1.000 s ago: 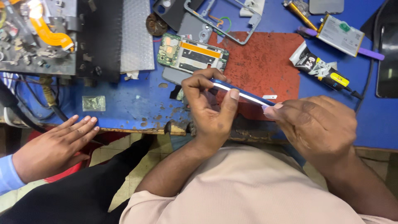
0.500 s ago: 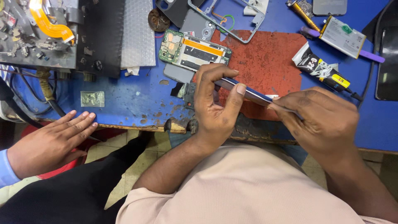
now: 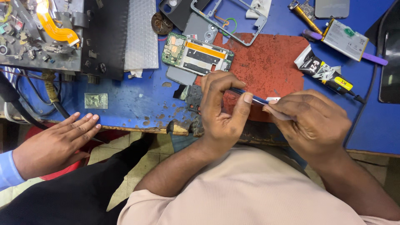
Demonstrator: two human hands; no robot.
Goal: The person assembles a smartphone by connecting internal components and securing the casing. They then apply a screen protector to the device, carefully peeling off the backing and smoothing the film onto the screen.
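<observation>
Packages, labels and screens on the blue counter (image 3: 125, 100)

A black squeeze tube with white lettering and a yellow label band (image 3: 323, 71) lies slanted at the right edge of the red mat (image 3: 266, 58). Above it, a flat white rectangular battery pack with a green mark (image 3: 345, 39) rests across a purple stick (image 3: 373, 58). A dark screen panel (image 3: 391, 62) lies at the far right edge, and a grey rectangular panel (image 3: 332, 7) sits at the top edge.

Bare forearms, pale pinkish-beige shirt, seemingly short-sleeved, dark trousers.
</observation>
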